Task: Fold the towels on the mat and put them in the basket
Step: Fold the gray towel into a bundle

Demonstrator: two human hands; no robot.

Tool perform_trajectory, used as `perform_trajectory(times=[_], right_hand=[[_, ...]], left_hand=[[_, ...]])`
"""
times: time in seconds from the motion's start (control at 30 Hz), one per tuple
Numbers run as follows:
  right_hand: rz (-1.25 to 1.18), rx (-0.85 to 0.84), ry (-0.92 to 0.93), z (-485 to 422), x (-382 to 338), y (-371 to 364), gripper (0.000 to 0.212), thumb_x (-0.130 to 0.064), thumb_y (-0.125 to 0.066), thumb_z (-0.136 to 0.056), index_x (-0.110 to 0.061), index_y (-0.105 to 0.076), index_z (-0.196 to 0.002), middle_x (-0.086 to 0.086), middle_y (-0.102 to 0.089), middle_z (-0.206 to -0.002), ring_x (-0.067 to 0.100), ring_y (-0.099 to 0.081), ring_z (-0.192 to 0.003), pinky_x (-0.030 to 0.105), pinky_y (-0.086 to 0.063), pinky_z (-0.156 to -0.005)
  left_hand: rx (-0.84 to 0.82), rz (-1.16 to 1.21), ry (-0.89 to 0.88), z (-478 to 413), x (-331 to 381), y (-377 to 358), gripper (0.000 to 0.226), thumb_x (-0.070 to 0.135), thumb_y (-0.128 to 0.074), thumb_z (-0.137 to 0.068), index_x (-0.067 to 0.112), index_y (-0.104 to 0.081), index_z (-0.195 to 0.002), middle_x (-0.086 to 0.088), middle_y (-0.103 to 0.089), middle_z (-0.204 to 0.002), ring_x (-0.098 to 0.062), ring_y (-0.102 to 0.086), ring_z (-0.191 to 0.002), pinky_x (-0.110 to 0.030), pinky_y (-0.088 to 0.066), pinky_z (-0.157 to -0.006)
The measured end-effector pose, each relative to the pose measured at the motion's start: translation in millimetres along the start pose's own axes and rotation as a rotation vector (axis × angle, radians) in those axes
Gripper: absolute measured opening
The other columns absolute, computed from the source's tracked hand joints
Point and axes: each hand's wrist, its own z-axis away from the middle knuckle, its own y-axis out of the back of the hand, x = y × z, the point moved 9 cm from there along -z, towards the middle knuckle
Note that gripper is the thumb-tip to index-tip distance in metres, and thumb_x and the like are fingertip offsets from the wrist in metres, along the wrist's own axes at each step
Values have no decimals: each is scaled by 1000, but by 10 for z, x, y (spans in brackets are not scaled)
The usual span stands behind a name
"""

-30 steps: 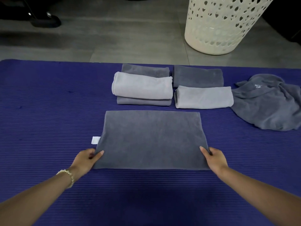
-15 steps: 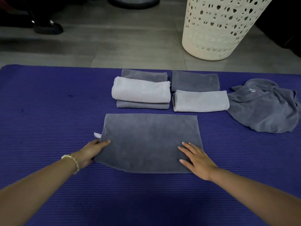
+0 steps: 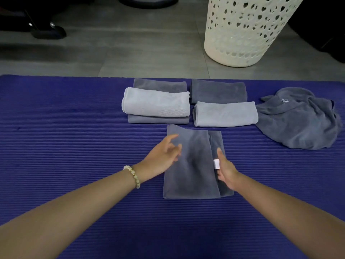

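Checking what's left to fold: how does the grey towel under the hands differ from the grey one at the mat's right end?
The towel under the hands lies flat, a neat folded rectangle; the towel at the right end is a crumpled, unfolded heap. The right hand touches the first beside its white tag; no hand touches the second. Both are dark grey and lie on the mat.

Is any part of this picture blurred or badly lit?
Head view: the left hand is smeared by motion, its edge ghosted over the gray towel; the right hand looks sharper; the far corners are dark, while the basket is well lit.
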Motion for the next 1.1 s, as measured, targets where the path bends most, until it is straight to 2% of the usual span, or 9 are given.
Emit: perform_trajectory(times=[0.1,0.17,0.3,0.4,0.47,0.53,0.7,0.9,1.1], right_hand=[[95,27,74,-27,-103,-70,44,-55,-48,-92,-17,-58,-111,1,-58,-108,24,-57,-105,35,-43,-91],[259,76,168,-30,-205,-106,40,-49,-58,-89,-12,-58,-105,2,-61,-101,22,-60,-94,35,-48,-85],[361,171,354,74,-320,-172,27,-36,-49,-98,-9,-51,-105,1,-59,-91,23,-59,-87,31,-45,-72],[435,242,588,231,-485,-104,21,-35,-44,-100,-17,-45,-88,-4,-55,-70,17,-55,-63,30,-41,-54],[428,302,621,224,-508,68,21,-36,-44,-99,-17,-47,-91,-2,-59,-73,18,-58,-65,34,-45,-54],[416,351,575,131,-453,289,25,-35,-44,-99,-11,-49,-96,0,-62,-78,21,-61,-70,34,-47,-58],[435,271,451,-138,-266,519,24,-39,-49,-97,-15,-53,-93,-4,-64,-83,14,-62,-77,30,-49,-63],[347,277,442,-209,-214,571,24,-40,-55,-94,-17,-56,-87,-4,-67,-79,11,-64,-73,32,-55,-68],[450,273,472,-239,-234,555,21,-42,-51,-95,-21,-55,-93,-8,-66,-80,5,-62,-73,25,-51,-65]], left_hand=[[13,-369,5,-52,-349,54,53,40,-38,-100,21,-26,-149,5,-48,-135,-15,-46,-126,-32,-37,-106],[-35,-553,-20,-48,-506,-16,57,42,-35,-101,22,-19,-152,4,-27,-155,-17,-24,-143,-36,-26,-116],[-129,-832,-65,-59,-672,-290,60,44,-25,-102,25,0,-154,6,10,-161,-14,7,-148,-32,-1,-118],[-102,-906,-89,-190,-703,-442,65,55,-7,-97,24,8,-152,3,20,-159,-15,17,-146,-30,8,-116],[-89,-966,-138,-293,-680,-551,81,61,12,-79,24,11,-152,4,22,-157,-16,19,-146,-30,13,-114],[-122,-1020,-192,-405,-638,-696,82,60,15,-77,24,12,-151,3,20,-158,-16,19,-146,-30,15,-114],[-130,-1006,-138,-883,-516,-785,62,48,-17,-102,23,11,-152,1,17,-160,-14,19,-146,-37,13,-116],[-76,-1027,-111,-1433,-392,-754,62,47,-18,-102,20,4,-153,0,-2,-161,-17,5,-148,-40,13,-116],[-82,-937,36,-1765,-294,-527,63,55,-31,-98,11,-30,-143,-12,-36,-145,-29,-33,-133,-37,-26,-110]])
